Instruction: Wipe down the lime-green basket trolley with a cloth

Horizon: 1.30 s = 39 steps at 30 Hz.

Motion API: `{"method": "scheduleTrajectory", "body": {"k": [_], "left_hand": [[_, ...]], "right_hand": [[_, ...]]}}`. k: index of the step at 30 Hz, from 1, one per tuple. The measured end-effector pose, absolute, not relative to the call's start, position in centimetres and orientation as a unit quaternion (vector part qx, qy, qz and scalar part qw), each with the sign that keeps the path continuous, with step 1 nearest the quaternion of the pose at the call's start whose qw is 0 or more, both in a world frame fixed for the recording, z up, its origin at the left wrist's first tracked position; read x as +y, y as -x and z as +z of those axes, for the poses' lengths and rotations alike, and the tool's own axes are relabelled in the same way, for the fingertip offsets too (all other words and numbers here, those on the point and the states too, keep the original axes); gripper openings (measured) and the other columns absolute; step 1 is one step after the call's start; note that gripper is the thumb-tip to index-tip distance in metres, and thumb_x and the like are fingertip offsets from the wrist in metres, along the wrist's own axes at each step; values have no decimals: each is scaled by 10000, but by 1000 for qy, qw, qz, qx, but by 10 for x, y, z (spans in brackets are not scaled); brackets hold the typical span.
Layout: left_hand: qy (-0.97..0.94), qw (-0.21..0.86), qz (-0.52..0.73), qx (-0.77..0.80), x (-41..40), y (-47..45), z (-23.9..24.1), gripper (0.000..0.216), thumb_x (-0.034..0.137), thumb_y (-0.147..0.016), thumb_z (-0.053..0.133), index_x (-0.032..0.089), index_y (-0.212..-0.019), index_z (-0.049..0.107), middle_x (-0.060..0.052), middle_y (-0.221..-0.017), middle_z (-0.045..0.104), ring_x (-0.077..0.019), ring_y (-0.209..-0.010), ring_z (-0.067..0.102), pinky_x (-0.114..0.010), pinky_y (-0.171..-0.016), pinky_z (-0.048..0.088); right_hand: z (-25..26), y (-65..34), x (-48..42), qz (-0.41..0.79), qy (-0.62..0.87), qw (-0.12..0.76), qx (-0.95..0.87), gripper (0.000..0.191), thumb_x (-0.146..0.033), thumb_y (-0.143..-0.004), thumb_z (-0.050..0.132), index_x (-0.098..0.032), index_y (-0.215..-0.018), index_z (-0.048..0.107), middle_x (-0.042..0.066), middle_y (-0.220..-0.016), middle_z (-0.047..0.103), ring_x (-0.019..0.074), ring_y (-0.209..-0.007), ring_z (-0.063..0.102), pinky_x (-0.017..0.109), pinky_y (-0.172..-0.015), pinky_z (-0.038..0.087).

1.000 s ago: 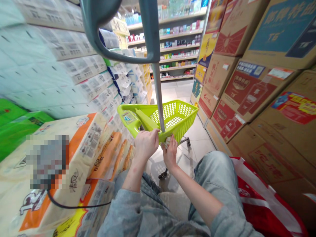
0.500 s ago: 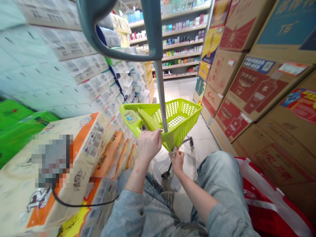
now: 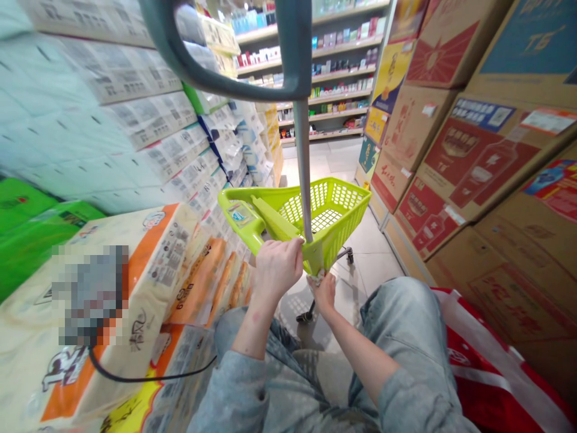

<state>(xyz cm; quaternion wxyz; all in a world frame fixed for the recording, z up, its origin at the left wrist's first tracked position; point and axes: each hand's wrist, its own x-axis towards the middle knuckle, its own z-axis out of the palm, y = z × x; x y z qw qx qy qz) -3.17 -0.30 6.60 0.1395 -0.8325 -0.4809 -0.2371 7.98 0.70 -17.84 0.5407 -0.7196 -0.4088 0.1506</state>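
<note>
A lime-green shopping cart (image 3: 318, 255) with a perforated basket stands in front of my knees. My left hand (image 3: 278, 263) is closed round its near rim, beside the foot of a metal pole (image 3: 303, 156). The pole rises to a grey looped handle (image 3: 295, 54) close to the camera. Lower down, my right hand (image 3: 324, 293) presses a small crumpled pale cloth (image 3: 317, 277) against the bottom of the basket's near corner. Its fingertips are partly hidden by the cloth and the cart.
Packs of tissue paper (image 3: 153, 240) are stacked on the left, with a blurred-out device (image 3: 97, 288) and its black cable on top. Cardboard cartons (image 3: 487, 156) line the right side. A red bag (image 3: 482, 361) lies by my right knee. Stocked shelves (image 3: 342, 48) stand at the back.
The view has shifted slightly, so the pole and handle appear further right. My left hand stays on the rim. My right hand has moved very little, still at the corner with the cloth.
</note>
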Motion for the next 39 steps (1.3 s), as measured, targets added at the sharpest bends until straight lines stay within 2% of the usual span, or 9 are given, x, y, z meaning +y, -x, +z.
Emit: {"method": "scheduleTrajectory", "body": {"k": [4,8,15,20,26,28,34,37,39], "left_hand": [[831,132,-244,-481,-5,29,64,212,241,-868,447,232,-961,636,-19,-742,693,-178,-717,619,-324,-706,362],[828,130,-255,-482,-4,27,63,203,239,-862,454,228,-960,632,-16,-736,691,-179,-712,615,-326,-715,358],[827,135,-250,-485,-1,22,65,219,212,-857,450,226,-994,620,-21,-711,680,-185,-711,617,-326,-701,351],[818,163,-258,-487,1,19,68,266,195,-867,429,208,-1083,583,-20,-656,652,-194,-680,617,-319,-674,353],[807,187,-259,-496,3,16,66,318,180,-873,417,159,-1172,526,-23,-623,634,-192,-636,618,-310,-664,386],[805,187,-269,-494,3,15,64,333,180,-881,404,140,-1195,505,-33,-645,643,-199,-648,621,-317,-677,404],[805,135,-341,-467,4,16,63,356,140,-887,369,111,-1228,470,-62,-770,675,-196,-778,629,-331,-795,457],[803,87,-384,-448,3,26,70,319,164,-912,353,149,-1196,497,-71,-950,680,-183,-938,609,-341,-910,439],[796,83,-391,-455,5,35,74,274,207,-924,356,173,-1098,565,-59,-981,679,-182,-952,599,-393,-1016,367]], "right_hand": [[-215,-92,13,200,736,509,-400,413,-510,-562,669,-261,-660,355,-30,-612,474,197,-638,521,330,-577,442],[-211,-102,17,221,732,494,-414,412,-511,-543,677,-253,-633,369,-38,-597,467,177,-577,501,311,-530,422],[-138,-106,7,193,625,569,-499,316,-478,-751,582,-204,-856,468,33,-871,521,199,-836,521,341,-732,451],[-85,-110,11,154,568,613,-527,312,-465,-762,598,-203,-877,472,29,-877,514,197,-843,513,340,-743,448],[-38,-114,17,140,536,667,-498,409,-461,-799,560,-198,-1099,472,65,-975,582,208,-892,556,359,-779,456],[-22,-112,22,128,540,655,-514,404,-477,-821,531,-194,-1104,478,82,-1002,582,220,-928,549,379,-809,445],[-3,-123,38,58,504,575,-641,330,-500,-874,443,-198,-900,572,66,-857,603,239,-905,533,433,-886,401],[-8,-133,43,38,474,563,-676,326,-488,-873,455,-198,-940,588,72,-887,613,239,-911,543,425,-885,417],[-12,-137,44,41,464,563,-682,336,-478,-874,461,-195,-1002,589,82,-924,624,243,-931,556,419,-873,433]]}}
